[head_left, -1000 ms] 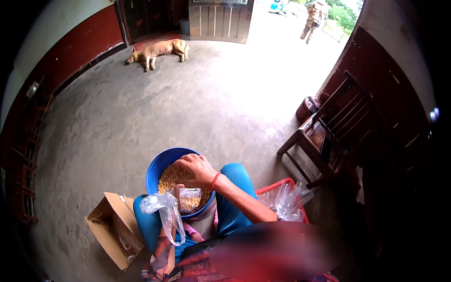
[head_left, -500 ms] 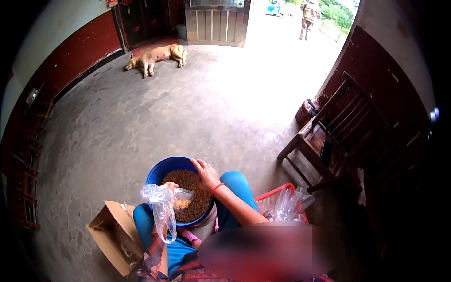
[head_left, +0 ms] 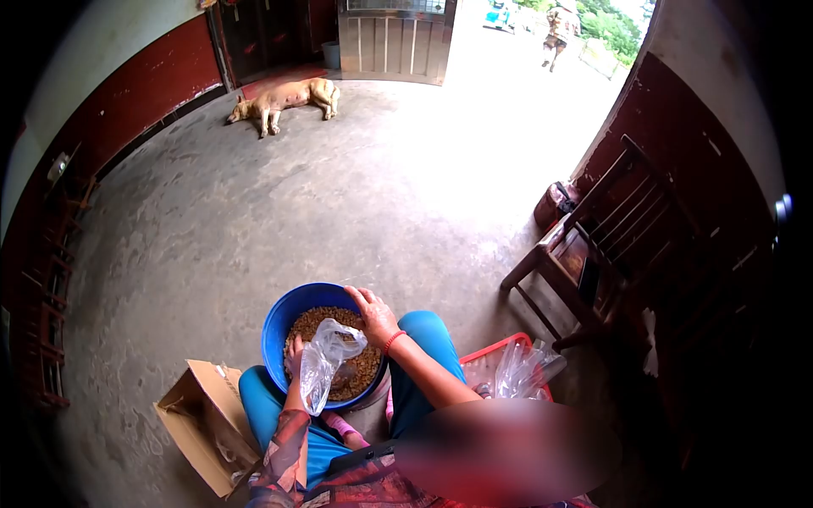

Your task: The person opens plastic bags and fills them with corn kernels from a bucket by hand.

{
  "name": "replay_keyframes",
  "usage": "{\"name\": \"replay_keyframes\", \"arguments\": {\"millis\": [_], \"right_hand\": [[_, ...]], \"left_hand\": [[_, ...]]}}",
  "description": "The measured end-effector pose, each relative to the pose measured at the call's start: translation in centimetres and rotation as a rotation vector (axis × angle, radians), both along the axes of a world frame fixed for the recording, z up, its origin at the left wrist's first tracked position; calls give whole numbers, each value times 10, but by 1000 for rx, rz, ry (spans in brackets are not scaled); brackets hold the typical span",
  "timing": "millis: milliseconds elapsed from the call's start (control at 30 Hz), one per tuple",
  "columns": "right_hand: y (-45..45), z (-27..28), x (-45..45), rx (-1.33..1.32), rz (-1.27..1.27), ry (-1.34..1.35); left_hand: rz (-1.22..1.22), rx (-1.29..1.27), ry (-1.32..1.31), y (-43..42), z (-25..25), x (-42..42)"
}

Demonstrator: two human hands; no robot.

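Left hand (head_left: 294, 356) was inside the blue bucket (head_left: 276, 337), beside the clear bag (head_left: 326, 360): bag-handling step, as judged.
Its grip on the bag could not be told, the fingers being partly hidden. The right hand (head_left: 374, 317), fingers extended, rested at the bucket's rim, apparently grasping nothing. The bag lay over the tan kernels (head_left: 318, 317). The next move appeared to call for a steady bucket.

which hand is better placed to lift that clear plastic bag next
Left, most likely: the left hand is down inside the blue bucket, beside the clear plastic bag, while the right hand rests at the bucket's right edge.
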State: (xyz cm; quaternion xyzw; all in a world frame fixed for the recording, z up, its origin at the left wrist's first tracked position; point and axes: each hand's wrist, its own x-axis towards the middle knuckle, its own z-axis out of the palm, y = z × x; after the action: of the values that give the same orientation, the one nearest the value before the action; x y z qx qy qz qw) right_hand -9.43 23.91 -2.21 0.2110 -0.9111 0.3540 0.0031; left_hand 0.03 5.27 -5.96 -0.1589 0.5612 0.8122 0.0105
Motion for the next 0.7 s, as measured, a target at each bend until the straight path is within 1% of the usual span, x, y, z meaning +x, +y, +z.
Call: {"name": "replay_keyframes", "arguments": {"millis": [167,433,567,633,700], "right_hand": [[1,-1,-1,-16,7,25],[1,4,2,-22,-13,-17],[0,3,3,-18,-12,-11],[0,-2,2,-9,-22,68],[1,1,2,-13,-16,34]], "left_hand": [[2,-8,-5,0,-1,6],[36,-15,-2,-7,3,9],[60,-9,18,-9,6,-2],[68,-9,31,-8,7,-11],[77,32,42,-8,9,-16]]}}
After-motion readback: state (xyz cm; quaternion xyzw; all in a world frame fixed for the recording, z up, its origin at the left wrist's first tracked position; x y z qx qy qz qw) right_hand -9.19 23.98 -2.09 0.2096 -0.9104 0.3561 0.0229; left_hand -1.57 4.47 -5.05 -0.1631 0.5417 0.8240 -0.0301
